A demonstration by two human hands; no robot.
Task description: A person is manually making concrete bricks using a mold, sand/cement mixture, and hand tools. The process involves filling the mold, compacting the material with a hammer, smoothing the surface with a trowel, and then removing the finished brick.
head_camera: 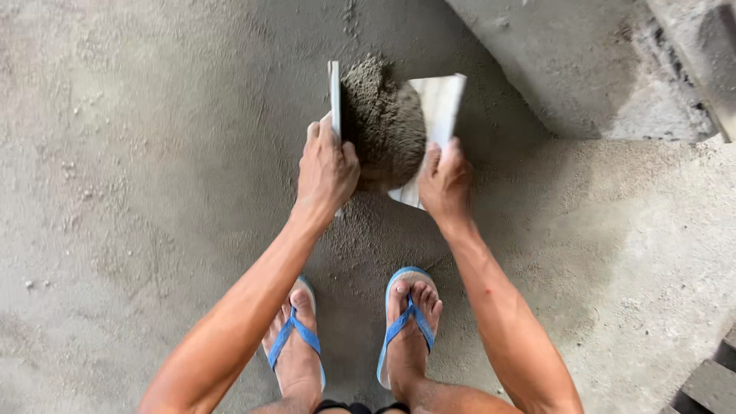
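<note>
Head view, straight down past two bare forearms to a gritty cement floor (138, 153). Left hand (326, 169) closed around a flat white tile (335, 96) held on edge, long axis pointing away from the body. Just right of that hand, touching the tile's face, a heap of grey sandy mortar (383, 123). Right hand (445, 182) gripping the near edge of a second white tile (438, 115), tilted under the heap. Both hands equally near. Below, feet in blue flip-flops (405, 322).
</note>
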